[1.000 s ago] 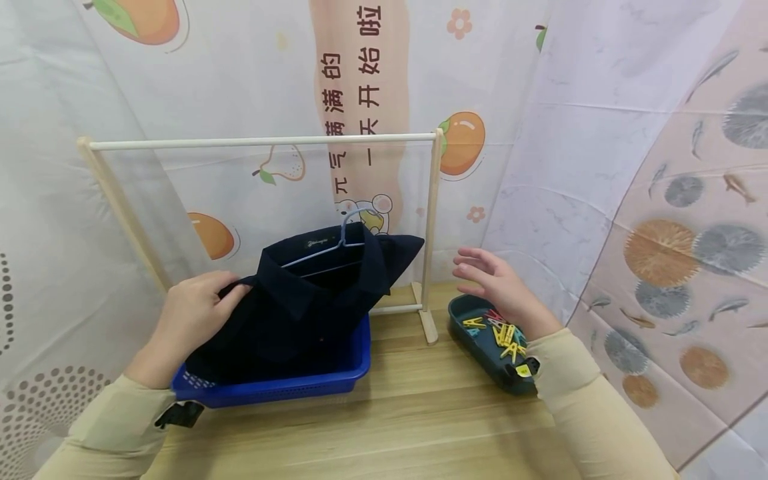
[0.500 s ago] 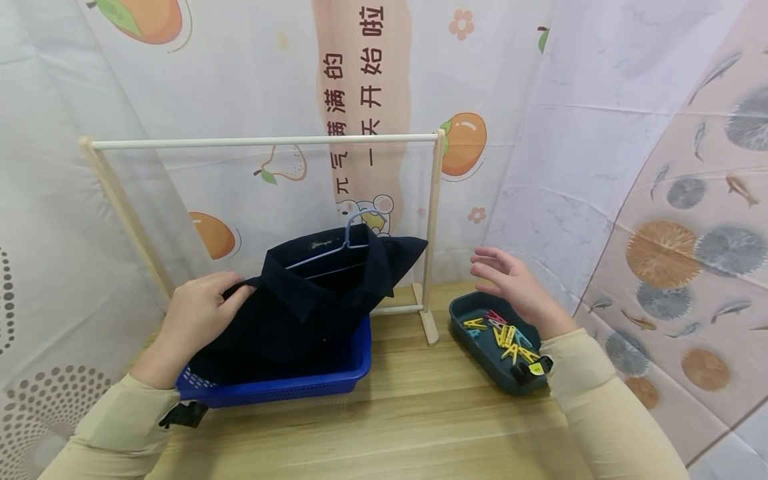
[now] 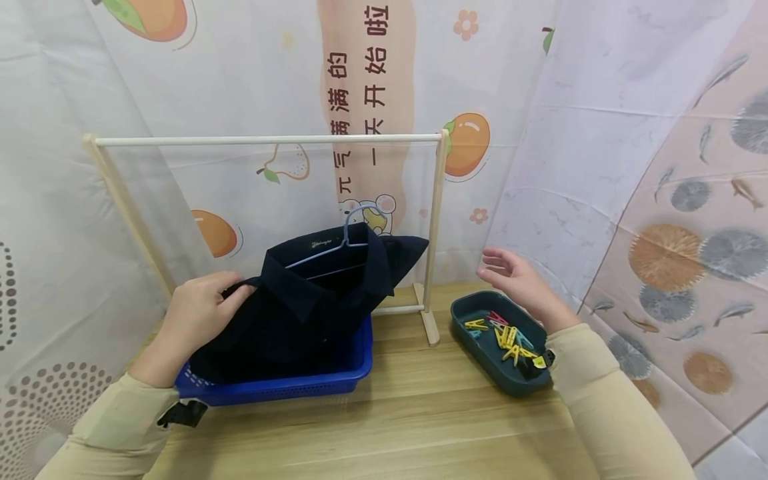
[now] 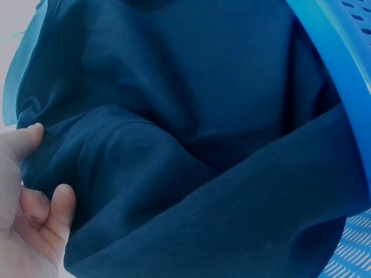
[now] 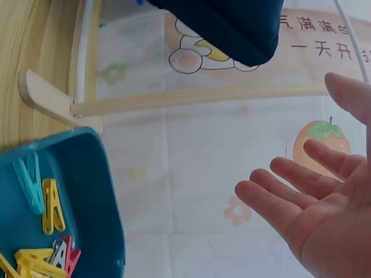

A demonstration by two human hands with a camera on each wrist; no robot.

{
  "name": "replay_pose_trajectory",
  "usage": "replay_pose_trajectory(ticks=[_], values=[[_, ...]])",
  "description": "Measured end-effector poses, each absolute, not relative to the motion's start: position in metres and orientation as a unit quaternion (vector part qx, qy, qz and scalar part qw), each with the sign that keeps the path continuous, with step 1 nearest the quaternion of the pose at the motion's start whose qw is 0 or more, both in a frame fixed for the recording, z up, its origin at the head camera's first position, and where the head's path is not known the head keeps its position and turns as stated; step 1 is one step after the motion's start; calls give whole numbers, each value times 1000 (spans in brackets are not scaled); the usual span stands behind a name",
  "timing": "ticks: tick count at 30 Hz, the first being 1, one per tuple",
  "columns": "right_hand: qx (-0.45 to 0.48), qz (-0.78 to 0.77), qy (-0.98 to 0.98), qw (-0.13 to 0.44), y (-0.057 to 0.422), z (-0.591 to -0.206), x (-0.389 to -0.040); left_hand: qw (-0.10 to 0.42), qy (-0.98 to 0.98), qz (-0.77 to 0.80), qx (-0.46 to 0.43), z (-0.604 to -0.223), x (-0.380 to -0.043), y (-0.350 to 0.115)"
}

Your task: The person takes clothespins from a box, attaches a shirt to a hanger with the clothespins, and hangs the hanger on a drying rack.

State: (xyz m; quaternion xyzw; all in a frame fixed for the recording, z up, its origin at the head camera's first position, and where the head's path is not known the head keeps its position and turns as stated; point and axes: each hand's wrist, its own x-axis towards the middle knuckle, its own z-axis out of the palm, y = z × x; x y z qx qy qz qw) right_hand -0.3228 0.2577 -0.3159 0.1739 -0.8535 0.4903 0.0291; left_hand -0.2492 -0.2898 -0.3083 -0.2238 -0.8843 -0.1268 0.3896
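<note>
A dark navy collared shirt (image 3: 300, 313) is draped over a light-blue hanger (image 3: 347, 240), whose hook points upward above the collar. Its lower part lies in a blue perforated basket (image 3: 354, 383). My left hand (image 3: 201, 313) pinches the shirt at its left shoulder; in the left wrist view the thumb and fingers (image 4: 62, 202) lie along the cloth's edge. To the right, my right hand (image 3: 519, 283) is held in the air with nothing in it, fingers loosely extended. Beneath it stands a dark teal tray (image 3: 474, 350) of clothespins (image 3: 510, 337).
Behind the basket stands a small drying rack with a white top bar (image 3: 270, 140) and wooden posts (image 3: 436, 220). Its right foot (image 3: 429, 327) rests on the wooden table (image 3: 396, 427) between basket and tray. Printed curtains (image 3: 528, 133) hang at the back and sides.
My right hand has moved a little to the right, away from the shirt and over the tray's far side. The left hand keeps its grip, and the shirt has barely shifted.
</note>
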Motion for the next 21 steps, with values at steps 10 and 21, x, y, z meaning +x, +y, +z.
replay_pose_trajectory(ticks=[10,21], values=[[171,431,-885,23,267,-323,-338,393,-883,-129,-223,-308,-250,-290],[194,369,-908,34,272,-333,-344,391,-884,-133,-219,-307,-249,-290]])
